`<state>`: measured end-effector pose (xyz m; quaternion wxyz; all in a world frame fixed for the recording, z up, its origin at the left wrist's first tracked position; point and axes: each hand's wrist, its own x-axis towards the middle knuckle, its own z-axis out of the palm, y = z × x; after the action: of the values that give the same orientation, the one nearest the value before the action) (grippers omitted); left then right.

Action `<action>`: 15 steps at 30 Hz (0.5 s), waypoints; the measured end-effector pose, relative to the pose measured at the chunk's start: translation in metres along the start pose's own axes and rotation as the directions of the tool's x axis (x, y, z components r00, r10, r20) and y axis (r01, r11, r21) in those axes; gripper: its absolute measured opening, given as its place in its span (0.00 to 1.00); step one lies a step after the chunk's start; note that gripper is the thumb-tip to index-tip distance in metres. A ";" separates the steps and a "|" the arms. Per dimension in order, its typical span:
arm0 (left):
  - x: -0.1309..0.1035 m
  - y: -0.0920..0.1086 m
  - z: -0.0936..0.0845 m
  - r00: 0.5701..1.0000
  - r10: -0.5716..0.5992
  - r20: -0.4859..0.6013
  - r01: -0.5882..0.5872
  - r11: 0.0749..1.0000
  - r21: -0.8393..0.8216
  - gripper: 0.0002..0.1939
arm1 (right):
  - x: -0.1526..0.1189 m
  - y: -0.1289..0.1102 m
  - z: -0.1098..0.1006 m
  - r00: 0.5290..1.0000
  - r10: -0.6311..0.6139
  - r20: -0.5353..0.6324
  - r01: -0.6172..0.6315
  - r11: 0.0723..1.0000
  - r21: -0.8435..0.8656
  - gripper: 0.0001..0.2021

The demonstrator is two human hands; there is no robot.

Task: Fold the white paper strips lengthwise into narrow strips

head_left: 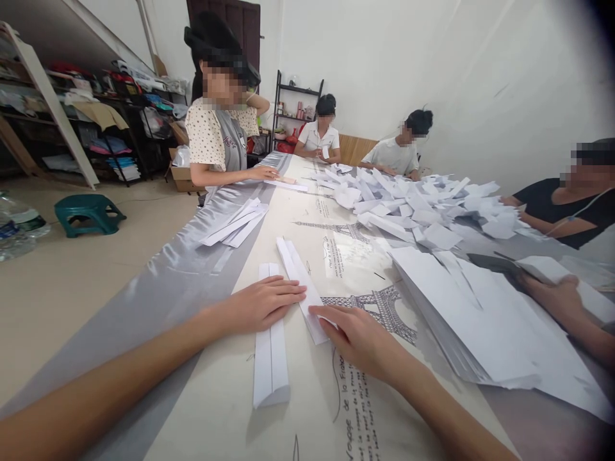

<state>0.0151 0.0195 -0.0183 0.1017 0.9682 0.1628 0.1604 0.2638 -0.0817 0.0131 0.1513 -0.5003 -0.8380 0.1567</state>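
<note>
Two long, narrow strips of folded white paper lie on the table before me. My left hand [269, 304] rests flat, palm down, across the left folded paper strip [270, 365], and its fingertips reach the edge of the other one. That right folded paper strip [294, 262] lies at a slant. My right hand [358, 336] has its index finger over the strip's near end and its thumb beside the edge, the fingers drawn together on it. The undersides of both hands are hidden.
A stack of white sheets [485, 320] lies to the right, where another person's hand [552, 294] holds paper. Behind it spreads a heap of folded papers [408, 198]. More folded strips [235, 223] lie at left. Several people sit or stand around the table; a green stool [89, 208] stands on the floor.
</note>
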 end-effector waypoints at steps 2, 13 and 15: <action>0.000 0.000 0.000 1.000 0.002 0.006 -0.002 1.000 0.016 0.24 | 0.000 0.000 0.000 1.000 -0.008 -0.003 0.008 1.000 0.000 0.18; 0.000 0.001 -0.002 0.986 0.165 0.011 -0.166 0.986 0.026 0.25 | -0.001 0.002 -0.001 1.000 -0.025 -0.016 0.025 0.999 0.028 0.19; 0.000 0.001 -0.001 0.987 0.159 0.012 -0.159 0.987 0.022 0.25 | -0.001 0.002 -0.001 1.000 -0.020 -0.015 0.020 0.999 0.028 0.19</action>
<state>0.0148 0.0190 -0.0167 0.0785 0.9800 0.0865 0.1611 0.2662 -0.0820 0.0128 0.1663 -0.4909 -0.8395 0.1631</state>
